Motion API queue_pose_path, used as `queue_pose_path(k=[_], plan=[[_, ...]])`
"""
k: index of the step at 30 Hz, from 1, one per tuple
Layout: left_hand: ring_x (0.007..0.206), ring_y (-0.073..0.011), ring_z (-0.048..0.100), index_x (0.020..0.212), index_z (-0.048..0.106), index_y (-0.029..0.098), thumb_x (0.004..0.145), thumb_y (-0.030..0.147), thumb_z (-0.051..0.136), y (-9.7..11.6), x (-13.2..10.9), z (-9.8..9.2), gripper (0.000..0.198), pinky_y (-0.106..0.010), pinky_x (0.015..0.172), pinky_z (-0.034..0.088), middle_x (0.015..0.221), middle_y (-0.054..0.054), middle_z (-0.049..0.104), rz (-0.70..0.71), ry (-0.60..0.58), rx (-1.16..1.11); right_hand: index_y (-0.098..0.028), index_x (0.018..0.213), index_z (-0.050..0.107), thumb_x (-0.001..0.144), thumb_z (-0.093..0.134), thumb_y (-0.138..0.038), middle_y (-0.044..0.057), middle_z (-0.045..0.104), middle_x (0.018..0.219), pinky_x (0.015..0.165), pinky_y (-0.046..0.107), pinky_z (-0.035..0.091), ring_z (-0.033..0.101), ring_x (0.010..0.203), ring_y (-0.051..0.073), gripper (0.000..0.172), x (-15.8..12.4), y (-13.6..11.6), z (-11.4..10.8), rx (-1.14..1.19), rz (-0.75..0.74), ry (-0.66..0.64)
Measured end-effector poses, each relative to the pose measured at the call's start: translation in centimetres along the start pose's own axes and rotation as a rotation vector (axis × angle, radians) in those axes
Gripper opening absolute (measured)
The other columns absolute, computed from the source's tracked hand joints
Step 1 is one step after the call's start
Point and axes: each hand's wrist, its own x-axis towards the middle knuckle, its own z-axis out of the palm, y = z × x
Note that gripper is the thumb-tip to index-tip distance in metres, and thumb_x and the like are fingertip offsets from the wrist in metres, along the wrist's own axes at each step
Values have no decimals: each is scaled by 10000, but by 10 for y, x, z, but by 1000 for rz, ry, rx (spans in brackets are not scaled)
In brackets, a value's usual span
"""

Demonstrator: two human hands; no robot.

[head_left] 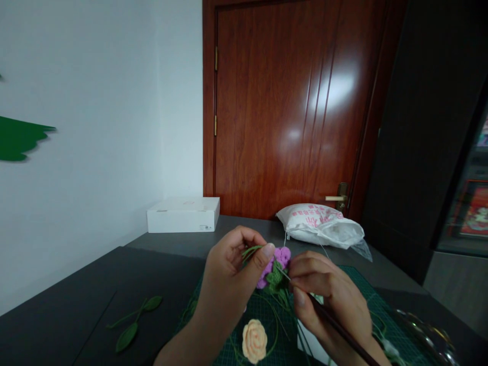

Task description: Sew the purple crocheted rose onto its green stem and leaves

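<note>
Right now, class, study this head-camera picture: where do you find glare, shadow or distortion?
Head view: strong glare on the varnished wooden door; a soft shadow edges the green wall shape, stretched near the frame's edge; the purple crochet flower between the left hand and right hand looks slightly soft.

Dark table [160,269] under probable cutting mat [385,310]

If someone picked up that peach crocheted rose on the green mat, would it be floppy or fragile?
Being soft-looking yarn, the crocheted rose is probably light and not fragile. Its thin green stem curves loosely, so it likely bends.
</note>
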Motion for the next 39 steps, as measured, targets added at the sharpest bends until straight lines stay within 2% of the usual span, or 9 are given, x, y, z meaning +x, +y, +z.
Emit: queue_pose_path(k=[4,7,11,16,20,26,31,34,39], plan=[[685,-132,569,792,592,175,845,203,659,1,1,-2,89,-228,598,465,755,1,584,81,-22,47,-220,909,558,853,526,-67,6,631,727,624,335,555,638,670,173,166,0,-2,1,20,49,31],[820,-170,605,758,600,180,840,162,648,5,1,-4,97,-261,690,492,866,-33,599,261,-22,143,-221,903,558,853,531,-65,3,627,750,659,341,548,646,717,175,166,-4,-3,2,29,131,73],[804,-170,593,721,641,196,817,169,714,6,-2,-7,123,-283,721,463,833,-18,602,454,-36,318,-216,920,564,869,544,-66,1,632,778,718,341,535,647,791,177,160,-11,-3,5,46,186,160],[798,-173,616,738,656,218,853,157,687,4,-5,-8,133,-299,730,462,823,-11,654,501,-35,379,-217,887,557,915,529,-103,-6,610,749,705,324,524,636,757,168,121,-13,-4,6,117,279,223],[836,-199,623,740,669,226,860,127,660,5,-4,-7,156,-334,773,473,822,-23,690,523,-58,369,-217,886,557,921,521,-111,-10,608,735,711,329,526,632,746,168,117,-11,-7,6,174,276,219],[791,-214,601,706,686,237,857,91,640,7,-7,-6,216,-345,732,484,725,-28,683,626,-35,365,-206,893,562,902,523,-82,-11,604,751,707,312,523,629,748,154,131,-7,-8,3,176,262,186],[795,-214,582,747,716,228,833,53,666,9,-13,-6,201,-335,704,504,735,-34,690,785,24,488,-200,932,563,853,534,-39,1,628,802,761,338,537,639,823,167,182,-9,-8,-1,76,166,136],[811,-207,576,803,726,200,802,-14,660,9,-13,-8,224,-328,692,521,781,-44,697,895,20,536,-197,966,560,824,540,-12,9,640,826,796,358,543,643,853,177,234,-10,-7,-1,47,110,126],[788,-191,579,786,680,179,846,19,621,9,-9,-7,181,-329,684,535,778,-36,692,869,26,478,-187,1007,551,790,531,16,25,640,861,798,359,542,637,875,183,299,-11,-5,1,22,53,141]])
